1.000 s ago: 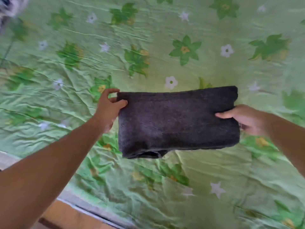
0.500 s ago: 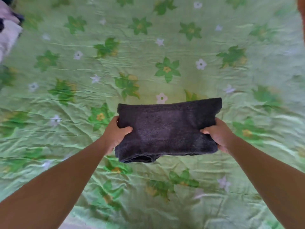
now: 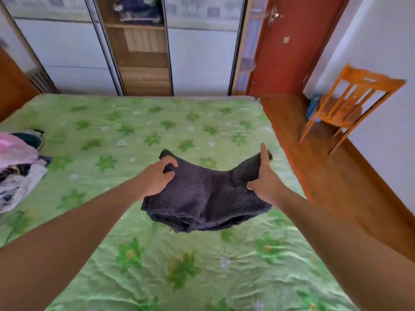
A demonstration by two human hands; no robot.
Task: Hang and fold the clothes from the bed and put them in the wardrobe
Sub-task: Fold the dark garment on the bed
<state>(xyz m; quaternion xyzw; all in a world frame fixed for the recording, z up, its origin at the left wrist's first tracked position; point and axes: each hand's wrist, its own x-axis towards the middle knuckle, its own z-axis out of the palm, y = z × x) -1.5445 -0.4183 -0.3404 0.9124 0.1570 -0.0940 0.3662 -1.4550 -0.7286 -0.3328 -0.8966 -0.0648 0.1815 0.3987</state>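
We hold the folded dark cloth point(image 3: 206, 198) in the air over the bed point(image 3: 134, 131), our left hand point(image 3: 157, 178) curled over its left edge and our right hand point(image 3: 262, 178) pinching the right end. The fold looks done, so carrying it to the open wardrobe point(image 3: 143, 52) seems the step in hand, and that calls for supporting the sagging middle. The shelves are blurred, perhaps holding dark clothes, and the pile point(image 3: 20, 167) at left is cut off.

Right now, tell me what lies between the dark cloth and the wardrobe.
Only bare green bedspread lies between the dark cloth and the wardrobe, as the head view shows.
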